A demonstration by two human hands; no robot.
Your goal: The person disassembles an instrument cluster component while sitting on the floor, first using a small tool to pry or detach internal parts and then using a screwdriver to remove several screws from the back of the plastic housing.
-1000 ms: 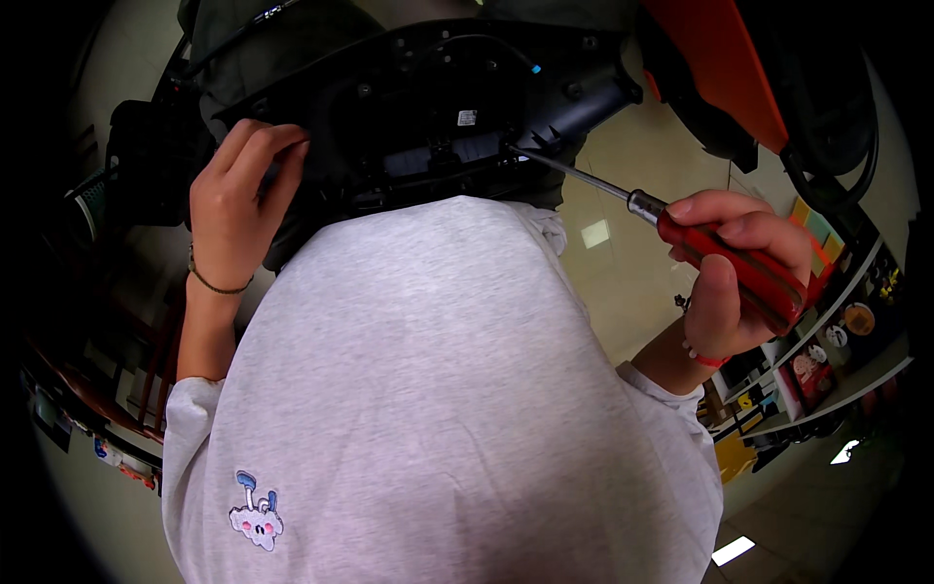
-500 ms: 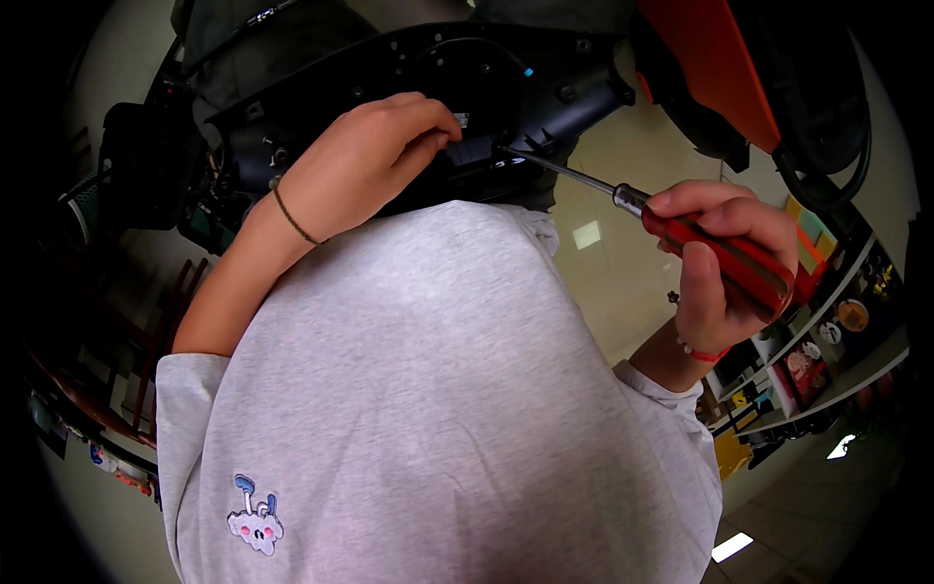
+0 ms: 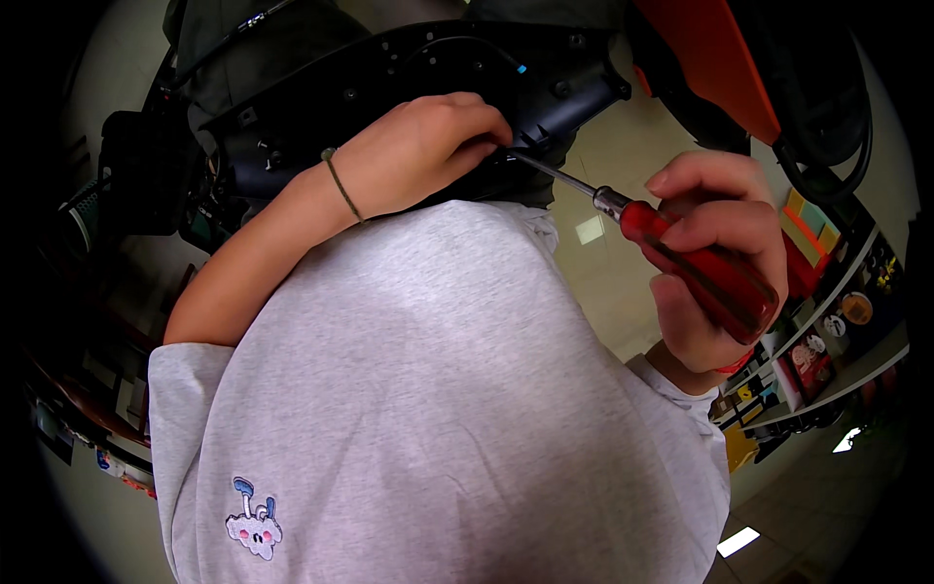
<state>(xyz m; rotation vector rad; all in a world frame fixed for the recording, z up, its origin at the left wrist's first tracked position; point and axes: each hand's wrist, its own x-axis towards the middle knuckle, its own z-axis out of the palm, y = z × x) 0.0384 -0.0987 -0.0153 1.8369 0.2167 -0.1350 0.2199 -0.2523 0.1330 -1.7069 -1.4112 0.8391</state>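
Note:
A screwdriver [image 3: 700,277] with a red handle and a metal shaft lies in my right hand [image 3: 725,229], its fingers loosely curled around the handle. The shaft slants up and left to a long black plastic panel [image 3: 564,97], with its tip at the panel's near edge. My left hand [image 3: 418,146] reaches across the panel. Its thumb and forefinger are pinched together right beside the screwdriver's tip, and what lies between them, if anything, is hidden. A thin black cable with a blue end [image 3: 522,69] rests on the panel.
Upper right stands a large orange and black part [image 3: 710,68] with a looping black cable. Farther right are shelves [image 3: 827,389] with assorted small items. Dark machine parts [image 3: 146,170] crowd the left side. Pale floor tiles [image 3: 608,195] show below the panel.
My left hand has slid right along the panel to the screwdriver's tip. The handle has shifted slightly left and down, and my right hand's fingers have loosened and changed position on it.

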